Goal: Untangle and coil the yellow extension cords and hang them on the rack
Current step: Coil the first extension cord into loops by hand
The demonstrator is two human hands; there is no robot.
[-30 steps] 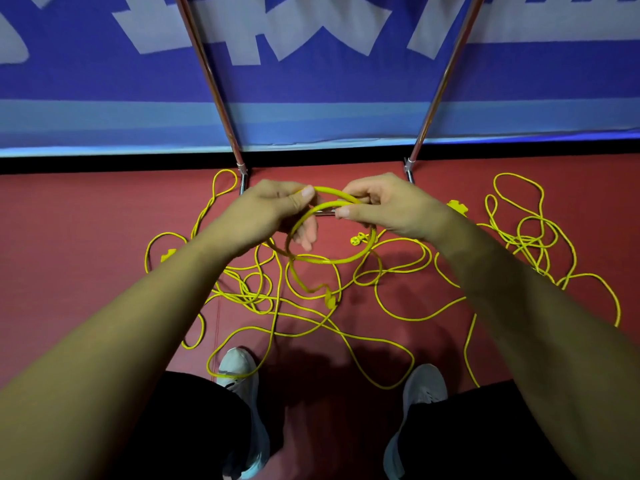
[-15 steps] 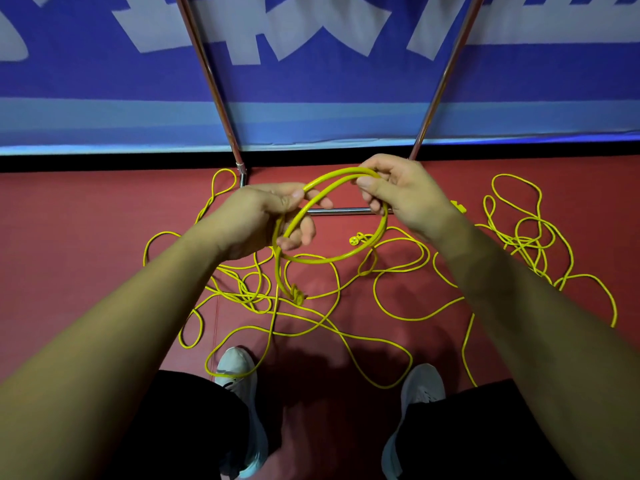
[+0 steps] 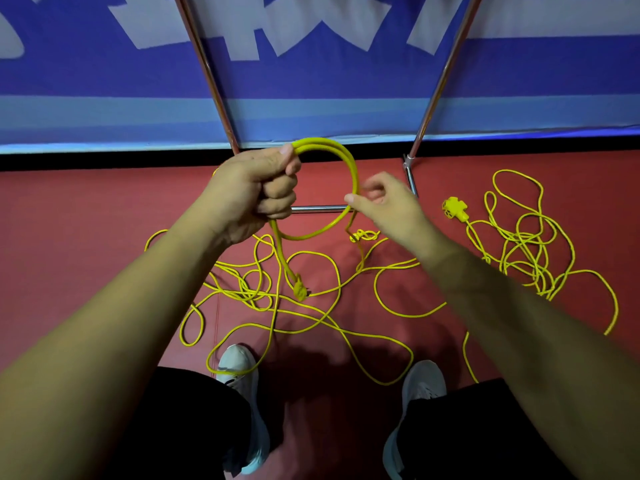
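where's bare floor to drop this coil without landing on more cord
Best for the coil: the red floor left of the middle tangle, up to the black baseboard. Also the top right corner beyond the right pile. Crowded between the shoes and the rack bar.

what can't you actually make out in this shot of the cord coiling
Rack: head view, the top edge cuts off everything above its legs, so hanging spots are unseen.
Right hand: head view, fingers motion-blurred; whether it pinches the coil is unclear.
Floor cords: head view, overlaps and both forearms hide how many there are.
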